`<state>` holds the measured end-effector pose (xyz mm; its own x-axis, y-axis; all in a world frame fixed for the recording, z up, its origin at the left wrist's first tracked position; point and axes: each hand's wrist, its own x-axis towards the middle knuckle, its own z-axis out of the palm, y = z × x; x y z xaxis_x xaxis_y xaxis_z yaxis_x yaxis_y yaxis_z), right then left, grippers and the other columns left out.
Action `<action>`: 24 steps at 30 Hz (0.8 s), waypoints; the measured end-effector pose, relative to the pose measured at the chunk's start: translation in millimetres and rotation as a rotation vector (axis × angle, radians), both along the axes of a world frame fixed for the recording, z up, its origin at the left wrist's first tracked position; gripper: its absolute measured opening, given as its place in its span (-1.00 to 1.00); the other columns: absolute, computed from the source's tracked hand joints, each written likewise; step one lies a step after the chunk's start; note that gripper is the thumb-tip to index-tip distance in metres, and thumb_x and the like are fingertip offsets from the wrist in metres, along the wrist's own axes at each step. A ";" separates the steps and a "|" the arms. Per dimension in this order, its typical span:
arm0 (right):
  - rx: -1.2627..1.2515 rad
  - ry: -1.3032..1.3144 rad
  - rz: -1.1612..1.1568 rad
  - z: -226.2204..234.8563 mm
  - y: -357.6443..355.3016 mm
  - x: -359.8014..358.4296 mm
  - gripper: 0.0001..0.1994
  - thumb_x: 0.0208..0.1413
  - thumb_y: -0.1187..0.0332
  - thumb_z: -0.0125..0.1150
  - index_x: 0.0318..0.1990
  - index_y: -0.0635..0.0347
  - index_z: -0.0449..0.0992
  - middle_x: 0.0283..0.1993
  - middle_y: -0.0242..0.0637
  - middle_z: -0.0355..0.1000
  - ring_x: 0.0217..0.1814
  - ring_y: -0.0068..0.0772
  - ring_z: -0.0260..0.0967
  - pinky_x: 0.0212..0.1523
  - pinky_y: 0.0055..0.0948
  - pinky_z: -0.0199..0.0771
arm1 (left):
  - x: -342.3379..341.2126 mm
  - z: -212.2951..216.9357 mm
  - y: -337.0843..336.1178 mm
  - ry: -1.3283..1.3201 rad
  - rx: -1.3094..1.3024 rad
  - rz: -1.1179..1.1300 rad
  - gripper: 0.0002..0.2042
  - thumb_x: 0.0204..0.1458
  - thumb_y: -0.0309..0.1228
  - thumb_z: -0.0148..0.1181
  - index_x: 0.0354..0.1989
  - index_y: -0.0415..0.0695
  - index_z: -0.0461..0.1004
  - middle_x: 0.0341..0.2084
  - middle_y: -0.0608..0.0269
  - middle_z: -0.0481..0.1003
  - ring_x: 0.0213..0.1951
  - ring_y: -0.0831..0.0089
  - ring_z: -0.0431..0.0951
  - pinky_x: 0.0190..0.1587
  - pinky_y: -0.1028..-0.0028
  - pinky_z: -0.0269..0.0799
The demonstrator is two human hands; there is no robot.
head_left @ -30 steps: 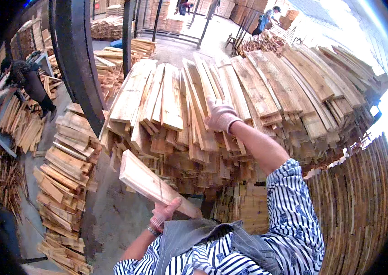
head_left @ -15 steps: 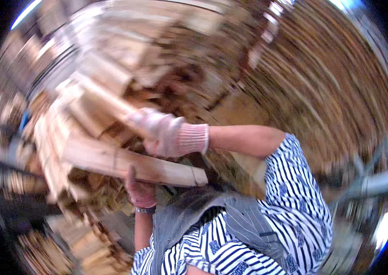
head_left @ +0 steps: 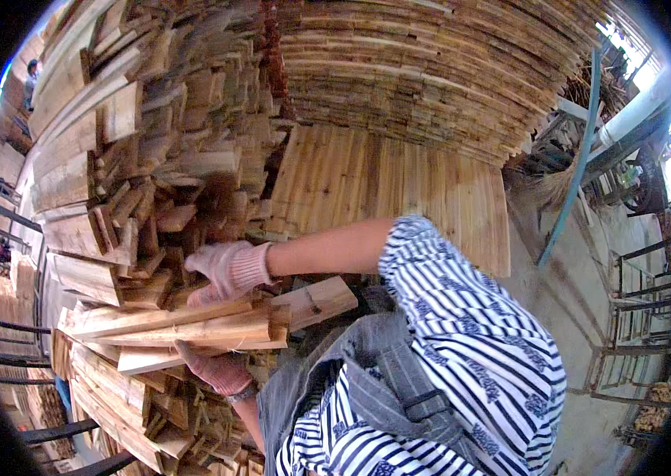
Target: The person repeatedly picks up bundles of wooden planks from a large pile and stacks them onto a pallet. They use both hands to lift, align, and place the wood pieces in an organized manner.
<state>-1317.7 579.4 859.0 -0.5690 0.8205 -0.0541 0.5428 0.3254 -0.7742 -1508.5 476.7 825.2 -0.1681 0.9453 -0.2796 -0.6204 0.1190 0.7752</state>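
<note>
Several pale wooden boards [head_left: 184, 327] lie bunched together in front of me, slightly fanned at their left ends. My left hand [head_left: 220, 371], in a pinkish knit glove, grips the bunch from the near side, thumb against the lower boards and its other fingers largely hidden. On the far side, my right hand [head_left: 228, 268], gloved alike, has its fingers spread from the thumb. The thumb touches the top edge of the bunch, while the fingers reach toward the pile. A wider board [head_left: 315, 301] with a dark mark sticks out at the right, beneath the bunch.
A big pile of loose boards [head_left: 73, 178] rises to the left and ahead. A flat panel of joined boards [head_left: 391, 190] lies beyond my right arm, before a tall board stack [head_left: 430, 71]. Metal racks [head_left: 645, 317] and a bluish strip [head_left: 577, 170] stand at right.
My view has swung and is sharper. The narrow board my right hand gripped is no longer distinct in it; that hand has moved left. My left hand now holds several boards instead of one wide board.
</note>
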 end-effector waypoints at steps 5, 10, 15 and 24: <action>-0.325 -0.071 0.285 -13.3 10.1 -36.1 0.41 -0.25 -0.58 0.17 0.48 0.44 -0.27 0.38 0.26 0.18 0.44 0.04 0.17 0.39 -0.23 0.20 | -12.7 -35.1 7.0 0.066 -0.107 -0.018 -0.45 0.37 -0.04 -0.20 0.40 -0.12 0.13 0.30 0.09 0.24 0.25 0.20 0.29 0.33 0.18 0.18; -0.380 0.009 0.283 10.0 -33.5 36.4 0.30 -0.26 -0.28 0.44 0.51 0.27 -0.19 0.37 0.20 0.21 0.41 0.06 0.20 0.35 -0.20 0.24 | 54.1 -28.2 -34.8 0.100 -0.300 -0.031 -0.39 0.27 0.04 -0.01 0.34 -0.13 0.23 0.17 0.11 0.39 0.16 0.26 0.39 0.28 0.24 0.23; -0.112 0.032 0.280 23.5 -59.3 109.8 0.23 -0.31 -0.08 0.53 0.49 0.22 -0.10 0.34 0.15 0.23 0.35 0.19 0.24 0.33 -0.13 0.26 | 70.8 -55.3 -56.4 -0.096 -0.223 0.163 -0.35 0.10 -0.07 0.24 0.32 -0.12 0.27 0.22 -0.01 0.35 0.25 0.11 0.33 0.27 0.04 0.28; 0.242 0.154 -0.036 -8.0 -88.3 257.3 0.14 -0.33 0.09 0.48 0.45 0.27 -0.05 0.27 0.19 0.23 0.35 0.22 0.16 0.36 -0.05 0.19 | 153.3 -43.0 15.3 0.839 0.396 -0.231 -0.60 0.15 -0.27 0.15 0.13 -0.19 0.42 -0.05 0.20 0.56 -0.06 0.26 0.56 0.01 0.32 0.50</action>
